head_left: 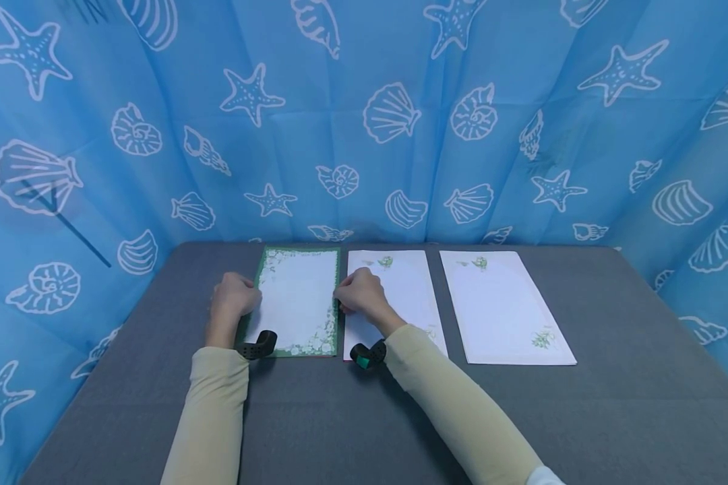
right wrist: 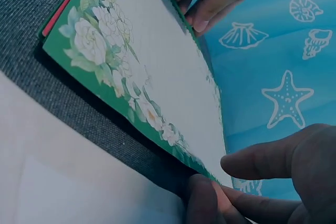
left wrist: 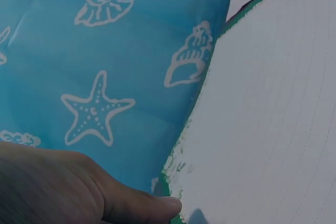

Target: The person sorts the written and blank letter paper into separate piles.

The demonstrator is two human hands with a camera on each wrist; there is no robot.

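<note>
A stack of stationery paper [head_left: 297, 296] with a green border and white flowers lies at the left of the table. Its left edge is pinched by my left hand [head_left: 233, 296], the thumb [left wrist: 157, 208] on top in the left wrist view. My right hand [head_left: 362, 294] holds the opposite edge; in the right wrist view its thumb [right wrist: 262, 158] is over the margin and its fingers [right wrist: 203, 198] curl below. A red layer [right wrist: 60, 14] shows under the top sheet at one corner. Part of a second white sheet [head_left: 409, 306] lies beneath my right forearm.
Another white sheet [head_left: 503, 310] with small green sprigs rests farther right on the grey table [head_left: 340, 431]. A blue curtain [head_left: 352, 148] with shells and starfish hangs behind the table and along its sides. Each wrist wears a black band.
</note>
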